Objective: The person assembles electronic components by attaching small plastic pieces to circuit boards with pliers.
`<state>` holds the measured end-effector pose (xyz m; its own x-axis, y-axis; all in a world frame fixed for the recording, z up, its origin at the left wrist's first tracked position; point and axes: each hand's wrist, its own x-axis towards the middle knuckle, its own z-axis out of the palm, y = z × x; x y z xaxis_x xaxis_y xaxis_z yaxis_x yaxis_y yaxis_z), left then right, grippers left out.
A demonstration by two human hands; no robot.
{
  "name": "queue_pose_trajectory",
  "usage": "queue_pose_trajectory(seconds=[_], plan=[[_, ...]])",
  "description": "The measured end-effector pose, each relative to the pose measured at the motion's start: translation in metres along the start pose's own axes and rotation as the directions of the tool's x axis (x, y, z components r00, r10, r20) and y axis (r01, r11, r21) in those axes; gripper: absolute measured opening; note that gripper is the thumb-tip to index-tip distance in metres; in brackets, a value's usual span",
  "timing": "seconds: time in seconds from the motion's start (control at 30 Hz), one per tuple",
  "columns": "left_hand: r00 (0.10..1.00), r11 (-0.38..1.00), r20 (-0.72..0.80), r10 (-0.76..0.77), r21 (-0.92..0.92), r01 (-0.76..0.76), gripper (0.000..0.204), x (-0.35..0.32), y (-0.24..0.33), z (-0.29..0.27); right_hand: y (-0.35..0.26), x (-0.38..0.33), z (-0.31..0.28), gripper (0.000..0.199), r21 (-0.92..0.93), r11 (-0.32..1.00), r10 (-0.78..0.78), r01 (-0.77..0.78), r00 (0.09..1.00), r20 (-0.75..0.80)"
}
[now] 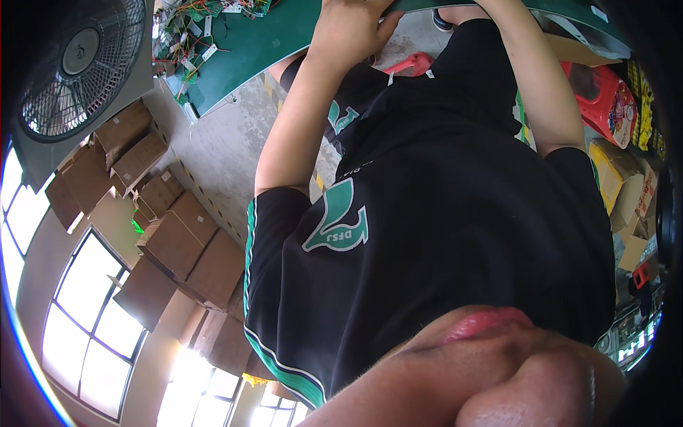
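Note:
My left hand point(351, 30) is at the top edge, over the rim of a green worktable point(260, 46). Its thumb sticks out to the right, while the other fingers are cut off by the frame. What it holds, if anything, cannot be seen. From the right my right forearm point(533, 67) reaches up past the top edge, and that hand is out of the picture. Left of my left hand, a heap of small green circuit boards point(193, 35) with thin coloured wires and white connectors lies on the table.
A grey fan point(82, 53) stands at the far left. Brown cardboard boxes point(178, 228) are stacked below it, by the windows point(89, 320). Under the table is a red plastic object point(413, 64). At right are a red container point(601, 107) and a yellow box point(605, 171).

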<state>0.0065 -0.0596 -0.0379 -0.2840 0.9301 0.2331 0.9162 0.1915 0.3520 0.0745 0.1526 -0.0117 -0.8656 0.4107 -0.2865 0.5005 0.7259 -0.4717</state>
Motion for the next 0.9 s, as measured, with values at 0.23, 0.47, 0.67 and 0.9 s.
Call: queue_pose_trajectory(seconds=[0.23, 0.47, 0.67, 0.9], plan=[[0.997, 1.0, 0.077, 0.0, 0.005, 0.0, 0.057, -0.004, -0.004, 0.0, 0.0, 0.0, 0.0, 0.049, -0.002, 1.0, 0.016, -0.016, 1.0, 0.014], [0.994, 0.998, 0.106, 0.019, 0.055, -0.025, 0.066, -0.004, -0.004, -0.001, -0.006, -0.004, -0.007, 0.045, 0.059, 0.996, 0.063, -0.064, 0.997, 0.033], [0.989, 0.998, 0.15, 0.011, 0.055, -0.02, 0.073, -0.001, -0.005, -0.011, -0.008, -0.002, -0.011, 0.04, 0.118, 0.987, 0.096, -0.111, 0.987, 0.127], [0.971, 0.997, 0.23, 0.065, 0.032, -0.074, 0.076, -0.001, -0.011, -0.012, -0.005, 0.001, -0.012, 0.041, 0.012, 0.997, 0.069, -0.071, 0.99, 0.126]])
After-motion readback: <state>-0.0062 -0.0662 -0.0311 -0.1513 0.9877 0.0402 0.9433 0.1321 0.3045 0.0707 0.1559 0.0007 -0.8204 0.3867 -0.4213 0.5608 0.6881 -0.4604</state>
